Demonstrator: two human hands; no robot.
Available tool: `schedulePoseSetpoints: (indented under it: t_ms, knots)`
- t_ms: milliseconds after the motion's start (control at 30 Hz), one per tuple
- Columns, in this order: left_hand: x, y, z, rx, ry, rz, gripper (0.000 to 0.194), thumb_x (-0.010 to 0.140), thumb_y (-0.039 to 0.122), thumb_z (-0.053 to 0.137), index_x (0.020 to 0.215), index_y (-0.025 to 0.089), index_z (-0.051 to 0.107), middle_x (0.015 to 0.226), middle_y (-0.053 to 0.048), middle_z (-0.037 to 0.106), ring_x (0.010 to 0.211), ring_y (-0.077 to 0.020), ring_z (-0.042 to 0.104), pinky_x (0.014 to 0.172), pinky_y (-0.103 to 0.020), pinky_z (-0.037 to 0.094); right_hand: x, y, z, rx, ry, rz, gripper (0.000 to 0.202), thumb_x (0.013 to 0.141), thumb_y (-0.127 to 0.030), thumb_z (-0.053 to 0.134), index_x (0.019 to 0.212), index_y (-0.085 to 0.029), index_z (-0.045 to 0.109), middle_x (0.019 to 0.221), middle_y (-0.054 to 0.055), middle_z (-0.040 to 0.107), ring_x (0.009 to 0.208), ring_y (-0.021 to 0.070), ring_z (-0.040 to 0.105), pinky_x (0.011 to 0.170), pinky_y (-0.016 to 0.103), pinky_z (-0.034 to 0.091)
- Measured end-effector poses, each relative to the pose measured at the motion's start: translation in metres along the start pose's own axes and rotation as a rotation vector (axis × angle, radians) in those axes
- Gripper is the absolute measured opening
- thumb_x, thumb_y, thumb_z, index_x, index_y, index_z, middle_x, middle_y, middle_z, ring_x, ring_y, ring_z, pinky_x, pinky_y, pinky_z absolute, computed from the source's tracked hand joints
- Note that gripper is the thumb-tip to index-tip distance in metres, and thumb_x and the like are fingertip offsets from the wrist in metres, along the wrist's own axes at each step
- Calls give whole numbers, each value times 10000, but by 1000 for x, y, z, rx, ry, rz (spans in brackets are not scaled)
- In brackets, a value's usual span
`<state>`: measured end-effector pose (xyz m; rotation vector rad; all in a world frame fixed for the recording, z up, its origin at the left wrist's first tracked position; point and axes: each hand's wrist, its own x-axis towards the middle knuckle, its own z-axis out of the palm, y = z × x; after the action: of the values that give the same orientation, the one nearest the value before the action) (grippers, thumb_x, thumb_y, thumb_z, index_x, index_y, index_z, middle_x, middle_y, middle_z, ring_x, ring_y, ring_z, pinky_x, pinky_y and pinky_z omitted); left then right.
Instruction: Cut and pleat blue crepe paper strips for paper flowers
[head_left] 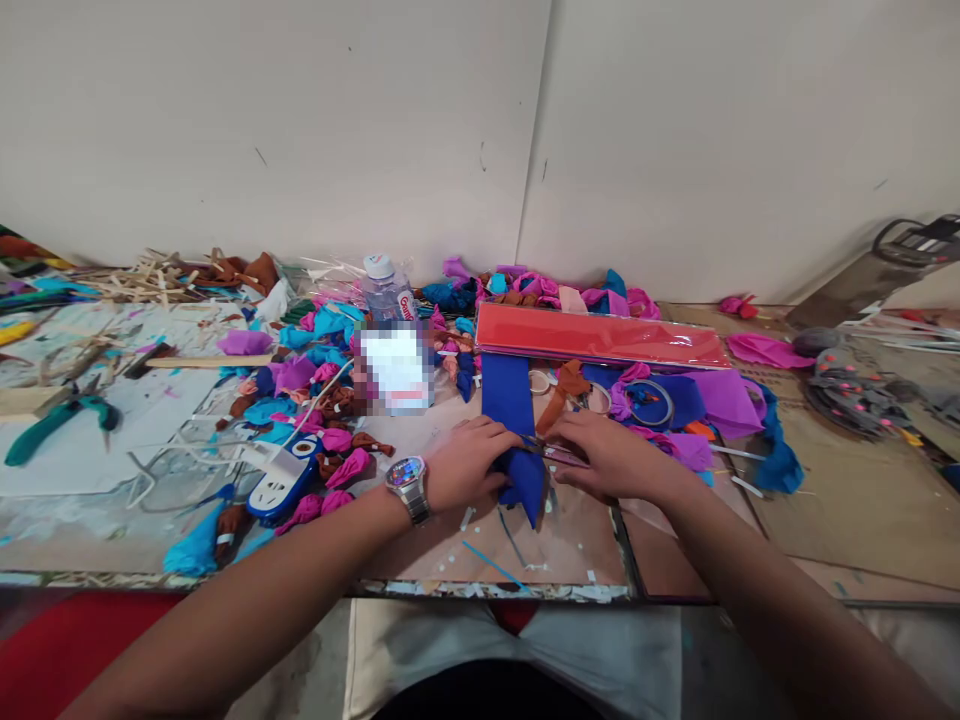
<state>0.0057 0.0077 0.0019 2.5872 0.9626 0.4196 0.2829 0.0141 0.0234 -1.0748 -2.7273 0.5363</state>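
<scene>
A long dark blue strip of cloth or paper runs toward me across the worktable, its near end cut to a point. My left hand grips its left edge, fingers bent over the top and thumb lower down. On the strip's right side, my right hand is closed around a pair of scissors. Their blades lie across the strip close to my left fingertips; the handles are partly covered by my fingers. A watch sits on my left wrist.
Behind the strip lies a red sheet pack in clear wrap. A bottle, a blurred bright screen and a blue power strip stand among crumpled coloured pieces to the left. Green-handled pliers lie far left, a wire-like ring right.
</scene>
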Motion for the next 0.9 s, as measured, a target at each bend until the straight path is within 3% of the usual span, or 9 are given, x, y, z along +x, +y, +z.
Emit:
schedulePoseSetpoints:
  t_ms: [267,400,533,733,900]
  knots:
    - [1,-6,-6,-125,180,-122,322,933,137,601,1237,232,641,1216,-63,713,1142,-248,647,1014,-412,503,7,10,11,-156,99,89,191,881,-97,587,1018,-165,701,1054,127,731,1023,276,631,861,365,439]
    - [-2,-5,-15,-125,320,-156,277,987,287,603,1258,238,638,1190,-65,715,1053,-233,670,935,-398,530,8,14,11,-40,214,235,105,974,-184,547,941,-188,646,905,74,716,829,217,621,720,314,383]
    - [-6,-7,-25,-239,546,-142,322,960,332,670,1259,220,634,1183,-85,705,1023,-217,680,920,-374,548,7,20,11,111,341,322,146,1034,-267,504,963,-210,618,852,43,717,764,202,603,675,303,354]
    - [-5,-8,-36,-462,898,-50,358,890,291,764,1218,199,653,1088,-89,695,959,-199,684,855,-335,577,7,26,16,244,470,357,145,1042,-288,482,1099,-234,604,924,42,753,875,224,660,764,319,434]
    - [-8,-6,-48,-407,1114,67,355,812,308,851,1122,220,702,893,-13,658,785,-139,619,738,-273,545,10,27,14,335,519,327,164,1057,-331,448,1033,-243,585,923,41,756,894,221,672,820,339,476]
